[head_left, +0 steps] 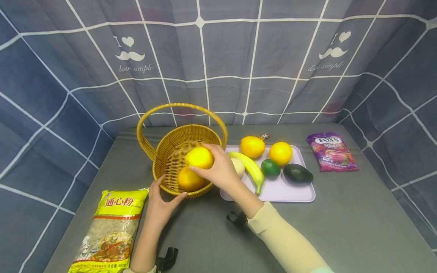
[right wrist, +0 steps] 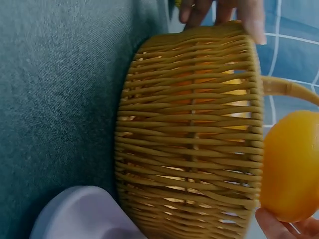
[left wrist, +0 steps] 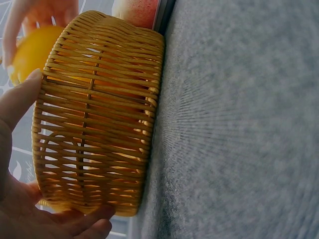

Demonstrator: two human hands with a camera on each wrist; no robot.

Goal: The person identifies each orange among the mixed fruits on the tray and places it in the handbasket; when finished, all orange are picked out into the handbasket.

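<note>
My right hand (head_left: 222, 168) holds a yellow lemon (head_left: 199, 157) over the front right part of a wicker basket (head_left: 167, 151), thumb on one side and fingers on the other. Inside the basket, just below the lemon, lies an orange (head_left: 190, 179). My left hand (head_left: 160, 204) grips the basket at its front left. In the left wrist view, the thumb (left wrist: 32, 79) lies at the rim and the other fingers (left wrist: 94, 221) reach round the wicker wall. The right wrist view shows the lemon (right wrist: 294, 167) just beyond the rim, with fingertips beneath it.
Right of the basket, a pale tray (head_left: 308, 195) bears a banana (head_left: 250, 168), a peach (head_left: 238, 167) partly hidden by my hand, another lemon (head_left: 252, 146), an orange (head_left: 280, 153), a green fruit (head_left: 271, 168) and an avocado (head_left: 297, 173). A pasta bag (head_left: 112, 231) lies left, a candy bag (head_left: 332, 152) far right.
</note>
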